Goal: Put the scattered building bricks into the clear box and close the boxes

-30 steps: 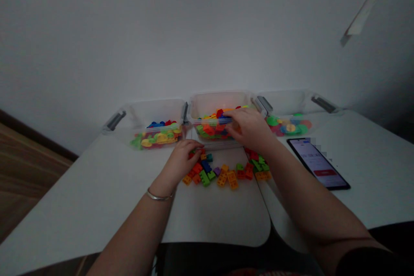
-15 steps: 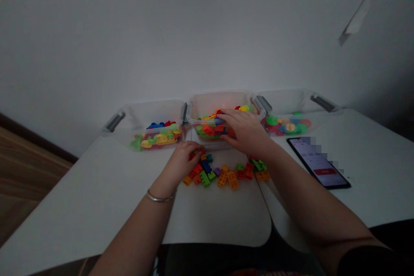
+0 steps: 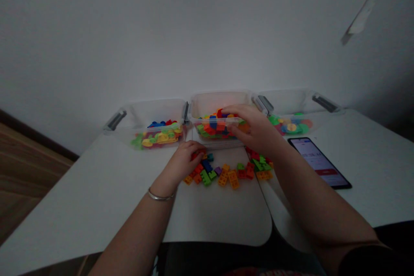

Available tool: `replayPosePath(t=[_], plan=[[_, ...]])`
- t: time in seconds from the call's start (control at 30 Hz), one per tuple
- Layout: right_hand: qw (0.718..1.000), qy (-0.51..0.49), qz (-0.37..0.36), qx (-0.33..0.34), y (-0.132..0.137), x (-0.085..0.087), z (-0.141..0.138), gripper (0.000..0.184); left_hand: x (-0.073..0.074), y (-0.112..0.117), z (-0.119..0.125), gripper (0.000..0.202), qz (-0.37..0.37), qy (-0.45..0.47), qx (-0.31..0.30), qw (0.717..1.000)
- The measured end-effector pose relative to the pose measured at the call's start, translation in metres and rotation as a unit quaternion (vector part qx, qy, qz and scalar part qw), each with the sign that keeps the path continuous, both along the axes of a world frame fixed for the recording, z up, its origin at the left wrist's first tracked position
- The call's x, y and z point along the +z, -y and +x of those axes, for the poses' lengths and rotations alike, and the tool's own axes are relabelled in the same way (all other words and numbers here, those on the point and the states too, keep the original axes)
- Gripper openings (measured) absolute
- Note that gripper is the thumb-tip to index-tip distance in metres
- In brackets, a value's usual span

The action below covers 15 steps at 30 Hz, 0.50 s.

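Note:
My left hand rests at the left end of a row of loose toy building blocks, its fingers curled round a red building block. Over the right part of the middle clear plastic box is my right hand, its thumb and fingers apart. Its fingertips reach toward the heap of mixed coloured blocks in that box, and nothing shows between them. Orange blocks, red blocks and green blocks lie in front of the boxes.
On the left stands another clear box with yellow, blue and red pieces. A third clear box, on the right, holds round coloured pieces. A phone with a lit screen lies on the white table. Behind rises a pale wall.
My right hand has shifted right and a little back from the middle of the box, uncovering more blocks in it. My left hand has stayed in place.

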State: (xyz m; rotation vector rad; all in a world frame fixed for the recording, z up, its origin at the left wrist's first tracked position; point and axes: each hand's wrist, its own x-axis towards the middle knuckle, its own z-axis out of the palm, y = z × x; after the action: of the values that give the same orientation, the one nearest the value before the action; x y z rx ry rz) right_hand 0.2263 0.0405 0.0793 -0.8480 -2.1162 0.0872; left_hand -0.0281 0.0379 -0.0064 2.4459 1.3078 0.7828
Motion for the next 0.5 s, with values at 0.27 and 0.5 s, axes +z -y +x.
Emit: replayPosePath(t=[0.27, 0.5], plan=[[0.978, 0.170, -0.119, 0.038, 0.010, -0.006, -0.018, 0.023, 0.002, 0.000, 0.000, 0.020, 0.003, 0.010, 0.042, 0.999], [0.942, 0.308, -0.125, 0.056, 0.003, -0.041, -0.039, 0.023, 0.005, -0.001, 0.000, 0.019, 0.005, 0.008, 0.086, 0.996]])
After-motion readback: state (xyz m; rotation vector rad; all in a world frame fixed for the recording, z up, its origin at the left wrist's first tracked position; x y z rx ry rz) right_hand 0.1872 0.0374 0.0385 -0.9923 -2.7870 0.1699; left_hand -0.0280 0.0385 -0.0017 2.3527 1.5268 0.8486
